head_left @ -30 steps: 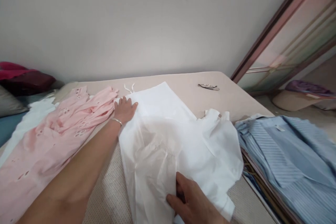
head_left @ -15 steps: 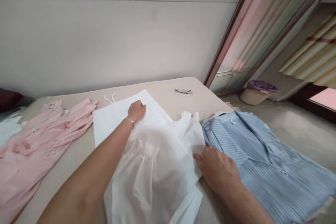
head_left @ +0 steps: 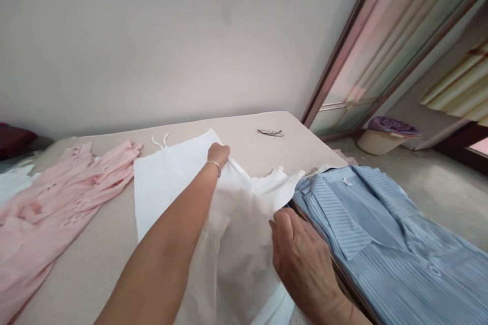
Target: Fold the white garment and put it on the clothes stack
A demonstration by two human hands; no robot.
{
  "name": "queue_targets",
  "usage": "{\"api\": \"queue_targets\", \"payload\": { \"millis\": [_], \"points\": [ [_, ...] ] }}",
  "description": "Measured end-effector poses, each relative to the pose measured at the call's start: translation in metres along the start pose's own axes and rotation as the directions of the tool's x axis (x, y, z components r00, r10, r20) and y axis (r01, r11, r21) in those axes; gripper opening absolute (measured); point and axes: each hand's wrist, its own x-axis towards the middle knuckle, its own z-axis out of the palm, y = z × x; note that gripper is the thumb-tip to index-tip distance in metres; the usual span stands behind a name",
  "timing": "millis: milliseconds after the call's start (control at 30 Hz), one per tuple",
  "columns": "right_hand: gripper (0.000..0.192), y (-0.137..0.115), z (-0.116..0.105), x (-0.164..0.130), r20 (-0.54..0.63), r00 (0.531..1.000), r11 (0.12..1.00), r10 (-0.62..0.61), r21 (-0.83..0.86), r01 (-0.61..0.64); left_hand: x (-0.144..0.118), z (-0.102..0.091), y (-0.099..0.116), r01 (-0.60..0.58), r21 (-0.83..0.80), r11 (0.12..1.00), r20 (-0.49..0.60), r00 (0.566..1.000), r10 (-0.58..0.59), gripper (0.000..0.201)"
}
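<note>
Pinching the far edge of a white garment point(head_left: 244, 244) with the left hand point(head_left: 218, 153), gripping its right side with the right hand point(head_left: 299, 251), probably to pull the sheer fabric taut. Lying on the bed point(head_left: 312, 147), likely set apart from other stuff to avoid tangles. Counting 1 white garment (seemingly), 1 pink garment point(head_left: 72, 193), 1 blue striped shirt point(head_left: 385, 233).

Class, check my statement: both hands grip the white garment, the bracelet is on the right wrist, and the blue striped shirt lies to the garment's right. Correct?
Not quite: the head view shows the bracelet on the left hand's wrist. Both hands, the right hand included, grip the white garment, with the blue striped shirt to its right.
</note>
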Motion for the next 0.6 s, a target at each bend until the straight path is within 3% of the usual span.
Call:
{"api": "queue_targets", "payload": {
  "millis": [100,167,267,400,600],
  "points": [
    [0.016,-0.025,0.000,-0.009,-0.107,0.975,0.937,-0.195,0.275,0.218,-0.005,-0.027,-0.016,0.072,-0.200,0.977,-0.041,0.996,-0.081,0.021],
    [0.016,-0.044,0.006,-0.017,-0.060,0.936,0.867,-0.348,0.358,0.346,-0.012,-0.047,-0.033,0.113,-0.301,0.947,-0.048,0.990,-0.134,0.014],
    [0.013,-0.069,0.023,-0.033,0.050,0.866,0.823,-0.498,0.341,0.454,-0.023,-0.070,-0.060,0.175,-0.398,0.900,-0.037,0.978,-0.206,0.015],
    [0.014,-0.085,0.044,-0.045,0.090,0.868,0.851,-0.488,0.273,0.449,-0.032,-0.082,-0.082,0.215,-0.458,0.863,-0.013,0.969,-0.248,0.017],
    [0.027,-0.081,0.047,-0.041,0.134,0.883,0.865,-0.450,0.312,0.393,-0.022,-0.078,-0.080,0.172,-0.461,0.871,-0.077,0.970,-0.232,0.018]
  ]
}}
